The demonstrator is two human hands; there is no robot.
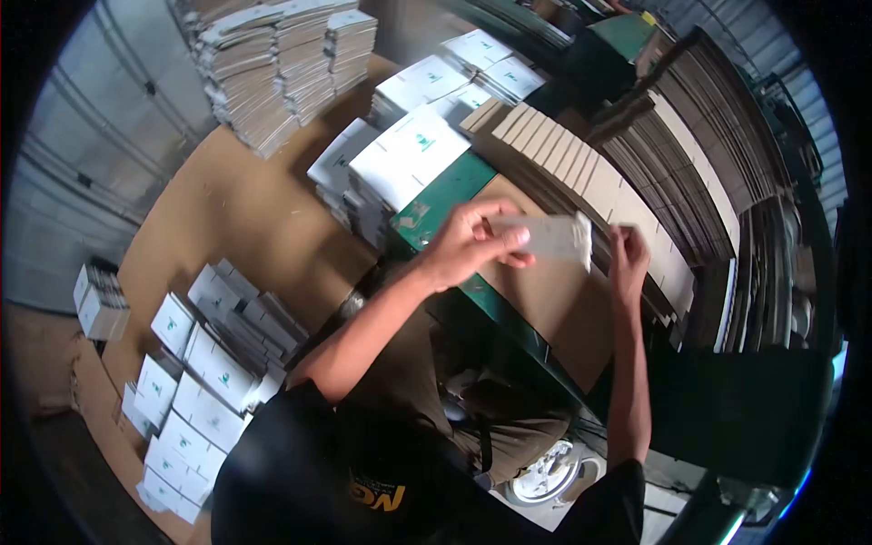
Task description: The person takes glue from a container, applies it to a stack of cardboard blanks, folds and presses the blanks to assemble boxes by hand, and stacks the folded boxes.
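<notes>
White boxes are stacked at eleven o'clock, boards seemingly left at two, a strip pinched by the left hand, the right hand curled (hold unclear).

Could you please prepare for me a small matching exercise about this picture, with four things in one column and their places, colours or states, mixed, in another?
Column one
1. Left hand
2. Right hand
3. Table
4. Shirt

Column two
A. Black, with yellow letters
B. Green, with a brown sheet lying on it
C. Holding a pale piece
D. Raised, to the right of the pale piece in the picture

Right pairs: 1-C, 2-D, 3-B, 4-A
</notes>
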